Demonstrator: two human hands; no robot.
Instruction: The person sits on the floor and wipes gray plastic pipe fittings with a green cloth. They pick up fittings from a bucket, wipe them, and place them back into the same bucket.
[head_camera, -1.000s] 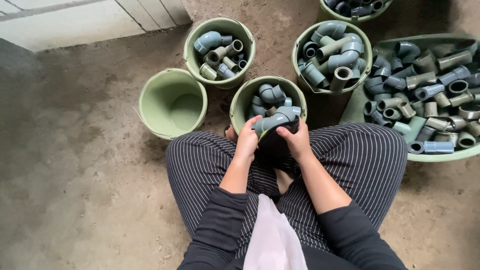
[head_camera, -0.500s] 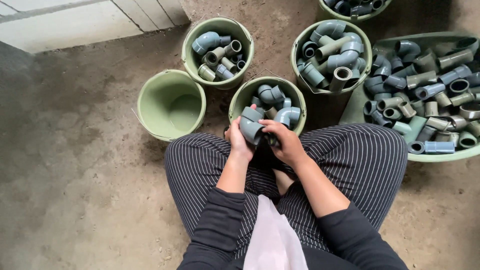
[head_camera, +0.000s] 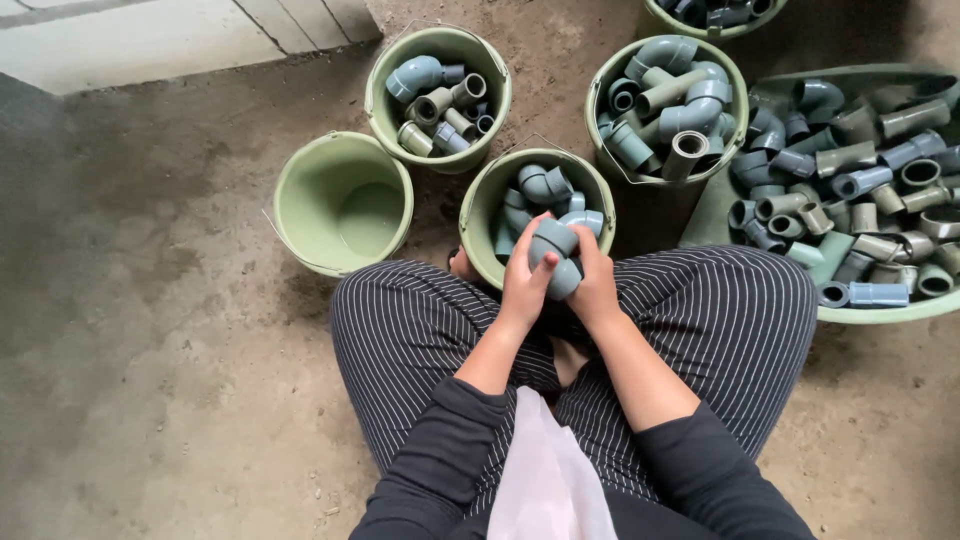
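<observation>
Where the concrete floor (head_camera: 150, 350) spreads out, a wide green basin (head_camera: 880, 312) of grey pipe fittings sits at right, with an empty green bucket (head_camera: 340, 205) at left and a part-filled bucket (head_camera: 487, 215) just before the striped knees. Over that bucket's near rim, the left hand (head_camera: 524, 285) and right hand (head_camera: 597, 285) meet, fingers wrapped around a grey elbow fitting (head_camera: 556, 256) held between them.

Empty green bucket (head_camera: 342, 203), two buckets of grey pipe fittings (head_camera: 438, 95) (head_camera: 665, 105), wide green basin (head_camera: 860, 312), concrete floor (head_camera: 150, 380)
</observation>
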